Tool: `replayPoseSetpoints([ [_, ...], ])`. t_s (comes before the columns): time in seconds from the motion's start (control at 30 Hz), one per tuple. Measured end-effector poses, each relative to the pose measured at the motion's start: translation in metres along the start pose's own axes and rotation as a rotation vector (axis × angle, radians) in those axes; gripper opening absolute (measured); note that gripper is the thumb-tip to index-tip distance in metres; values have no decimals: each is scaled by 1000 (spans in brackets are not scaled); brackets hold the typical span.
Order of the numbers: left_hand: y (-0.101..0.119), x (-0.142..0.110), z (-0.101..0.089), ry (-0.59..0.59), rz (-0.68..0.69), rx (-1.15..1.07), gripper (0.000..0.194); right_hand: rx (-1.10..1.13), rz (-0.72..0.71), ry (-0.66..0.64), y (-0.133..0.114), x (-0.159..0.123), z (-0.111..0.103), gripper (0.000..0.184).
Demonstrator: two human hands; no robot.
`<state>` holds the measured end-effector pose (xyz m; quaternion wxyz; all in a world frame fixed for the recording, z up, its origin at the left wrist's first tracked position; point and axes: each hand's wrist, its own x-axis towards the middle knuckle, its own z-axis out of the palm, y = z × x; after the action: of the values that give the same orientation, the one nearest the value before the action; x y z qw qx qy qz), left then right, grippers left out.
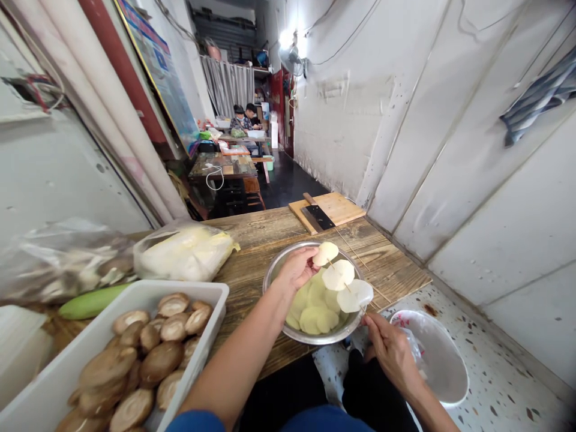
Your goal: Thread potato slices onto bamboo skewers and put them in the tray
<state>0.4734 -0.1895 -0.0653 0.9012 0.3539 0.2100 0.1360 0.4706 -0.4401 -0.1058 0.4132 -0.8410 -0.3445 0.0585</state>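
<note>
My left hand pinches a thin, pale potato slice at the upper end of a wooden skewer. Two more slices, a middle one and a lower one, are threaded along the same stick. My right hand grips the skewer's lower end, by the bowl's right rim. Beneath the skewer stands a metal bowl with many potato slices inside. Further skewers lie on the wooden table to the right of the bowl.
A cleaver rests on a cutting board at the far edge. Left are a white tub of mushrooms, a green vegetable and filled plastic bags. A lined bin stands lower right. Two people sit in the background.
</note>
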Motion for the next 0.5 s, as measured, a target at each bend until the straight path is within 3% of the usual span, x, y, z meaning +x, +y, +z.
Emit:
replayPoseSetpoints([
  [0.23, -1, -4, 4, 15, 21, -75, 5, 61, 39, -1, -11, 8, 1, 35],
  [0.37, -1, -10, 9, -101, -31, -120, 26, 104, 70, 12, -16, 13, 7, 35],
  [0.5, -2, -12, 9, -75, 11, -67, 22, 103, 55, -3, -14, 13, 13, 37],
])
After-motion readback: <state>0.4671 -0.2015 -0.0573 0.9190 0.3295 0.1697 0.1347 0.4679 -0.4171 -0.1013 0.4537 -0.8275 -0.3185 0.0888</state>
